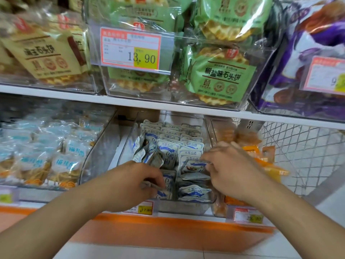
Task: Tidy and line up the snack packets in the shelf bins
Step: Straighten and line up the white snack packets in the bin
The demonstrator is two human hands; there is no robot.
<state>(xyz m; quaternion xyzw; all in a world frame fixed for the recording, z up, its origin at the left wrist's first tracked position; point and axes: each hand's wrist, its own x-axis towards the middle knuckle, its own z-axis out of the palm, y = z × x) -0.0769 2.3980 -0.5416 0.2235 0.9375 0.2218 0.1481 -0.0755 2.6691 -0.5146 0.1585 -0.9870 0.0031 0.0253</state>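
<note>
A clear plastic bin [128, 139] on the lower shelf holds several small white-and-blue snack packets [169, 152], upright in rows at the back and lying loose at the front. My left hand [130, 182] reaches into the bin's front left and pinches a loose packet [156, 189] with curled fingers. Over the bin's right side, my right hand [229, 169] pinches the top edge of another white-and-blue packet [194, 166]. A few packets at the left middle lie crumpled and tilted.
A bin of light-blue cookie packets [46, 161] stands to the left, orange packets [265, 161] to the right beside a wire mesh panel [306, 152]. The upper shelf [130, 101] carries bins of green waffle packs [220, 71]. Price tags [145, 209] hang along the front edge.
</note>
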